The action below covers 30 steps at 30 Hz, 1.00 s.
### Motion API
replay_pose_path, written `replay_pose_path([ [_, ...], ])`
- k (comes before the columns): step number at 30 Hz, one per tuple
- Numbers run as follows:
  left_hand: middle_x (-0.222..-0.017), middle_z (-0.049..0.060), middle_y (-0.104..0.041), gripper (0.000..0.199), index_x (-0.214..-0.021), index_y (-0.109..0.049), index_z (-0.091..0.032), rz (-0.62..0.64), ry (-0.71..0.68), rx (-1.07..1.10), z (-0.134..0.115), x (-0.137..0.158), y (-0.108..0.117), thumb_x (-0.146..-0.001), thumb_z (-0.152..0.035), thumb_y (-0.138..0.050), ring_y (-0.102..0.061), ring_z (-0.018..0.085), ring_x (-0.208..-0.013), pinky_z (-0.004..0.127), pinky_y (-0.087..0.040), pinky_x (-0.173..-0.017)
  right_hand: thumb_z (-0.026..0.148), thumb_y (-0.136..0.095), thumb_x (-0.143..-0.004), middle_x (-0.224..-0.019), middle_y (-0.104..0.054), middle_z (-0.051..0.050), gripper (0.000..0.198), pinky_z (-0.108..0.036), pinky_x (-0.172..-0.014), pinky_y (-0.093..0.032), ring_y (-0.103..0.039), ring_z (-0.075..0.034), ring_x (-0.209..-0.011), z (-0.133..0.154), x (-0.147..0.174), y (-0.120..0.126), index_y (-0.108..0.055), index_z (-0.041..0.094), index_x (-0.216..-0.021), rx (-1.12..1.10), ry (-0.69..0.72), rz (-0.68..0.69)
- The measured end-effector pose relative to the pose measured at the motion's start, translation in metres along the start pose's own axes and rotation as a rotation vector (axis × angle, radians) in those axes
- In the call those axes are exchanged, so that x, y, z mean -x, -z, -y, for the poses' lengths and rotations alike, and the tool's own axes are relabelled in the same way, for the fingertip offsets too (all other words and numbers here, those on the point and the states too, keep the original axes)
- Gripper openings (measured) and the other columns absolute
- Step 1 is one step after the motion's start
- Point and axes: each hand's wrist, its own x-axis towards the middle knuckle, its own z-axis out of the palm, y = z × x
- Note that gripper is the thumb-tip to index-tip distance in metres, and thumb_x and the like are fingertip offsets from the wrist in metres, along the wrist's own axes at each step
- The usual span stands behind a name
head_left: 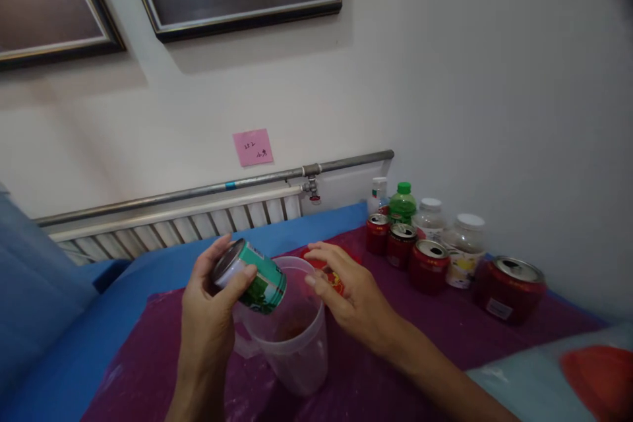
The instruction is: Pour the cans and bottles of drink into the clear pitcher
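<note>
My left hand (210, 303) is wrapped around a green drink can (262, 280), tilted with its lower-right end over a translucent plastic pitcher (301, 356). The pitcher stands upright with its handle on the left, and something brownish shows at the bottom. My right hand (359, 297) is at the pitcher's right rim, thumb and fingers apart, with nothing visibly gripped. Just beyond its fingers, a red item with yellow markings (337, 282) is partly hidden by the hand, so its kind is unclear.
Several red cans (429, 268) stand on the purple sheet (395, 349) at right. Behind them are a green bottle (403, 204) and clear jars with white lids (465, 241). A radiator (188, 227) and pipe (267, 178) run along the wall. A blurred bag (524, 376) lies lower right.
</note>
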Motion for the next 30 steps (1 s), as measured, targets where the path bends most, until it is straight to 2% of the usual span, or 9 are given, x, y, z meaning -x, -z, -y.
replay_pose_path([
  [3, -0.111, 0.002, -0.067, 0.057, -0.11, -0.067, -0.024, -0.012, -0.037, -0.095, -0.005, 0.004, 0.0, -0.057, -0.037, -0.084, -0.062, 0.019, -0.093, 0.027, -0.048, -0.076, 0.029, -0.052, -0.092, -0.122, -0.064, -0.011, 0.024, -0.039, -0.1, -0.047, -0.058, -0.022, -0.118, -0.001, 0.003, -0.006, -0.062, 0.02, -0.113, 0.009, -0.005, 0.021],
  [9, -0.103, 0.0, -0.068, 0.059, -0.112, -0.066, -0.026, 0.043, -0.002, -0.13, -0.004, 0.007, -0.003, -0.057, -0.038, -0.085, -0.063, 0.018, -0.092, 0.025, -0.049, -0.074, 0.021, -0.046, -0.093, -0.119, -0.065, -0.011, 0.025, -0.041, -0.099, -0.049, -0.059, -0.021, -0.117, 0.0, 0.005, -0.011, -0.062, 0.02, -0.112, -0.005, 0.007, 0.03],
  [15, -0.108, 0.004, -0.067, 0.063, -0.115, -0.064, -0.024, 0.079, -0.016, -0.244, -0.002, 0.01, -0.006, -0.058, -0.039, -0.084, -0.062, 0.023, -0.099, 0.032, -0.049, -0.084, 0.019, -0.043, -0.094, -0.119, -0.064, -0.015, 0.027, -0.041, -0.102, -0.047, -0.057, -0.023, -0.118, 0.0, 0.004, -0.011, -0.063, 0.013, -0.111, 0.025, 0.051, 0.046],
  [19, -0.11, 0.005, -0.067, 0.063, -0.116, -0.063, -0.024, 0.106, -0.034, -0.314, -0.003, 0.012, -0.008, -0.06, -0.041, -0.083, -0.062, 0.024, -0.1, 0.033, -0.047, -0.086, 0.017, -0.042, -0.094, -0.116, -0.064, -0.014, 0.027, -0.037, -0.102, -0.047, -0.058, -0.021, -0.114, 0.001, 0.002, -0.01, -0.062, 0.012, -0.111, 0.01, 0.076, 0.041],
  [26, -0.106, 0.005, -0.068, 0.063, -0.114, -0.065, -0.023, 0.083, -0.05, -0.303, -0.002, 0.013, -0.009, -0.057, -0.042, -0.084, -0.062, 0.024, -0.097, 0.033, -0.048, -0.084, 0.017, -0.043, -0.093, -0.113, -0.064, -0.011, 0.025, -0.04, -0.099, -0.049, -0.059, -0.021, -0.111, 0.003, 0.002, -0.007, -0.061, 0.019, -0.11, -0.005, 0.077, 0.044],
  [30, -0.109, 0.006, -0.067, 0.063, -0.114, -0.064, -0.023, 0.097, -0.043, -0.313, -0.002, 0.013, -0.009, -0.058, -0.043, -0.084, -0.062, 0.025, -0.099, 0.033, -0.048, -0.084, 0.019, -0.042, -0.094, -0.113, -0.064, -0.012, 0.025, -0.042, -0.098, -0.049, -0.058, -0.022, -0.112, 0.001, 0.002, -0.008, -0.062, 0.018, -0.11, -0.003, 0.075, 0.053],
])
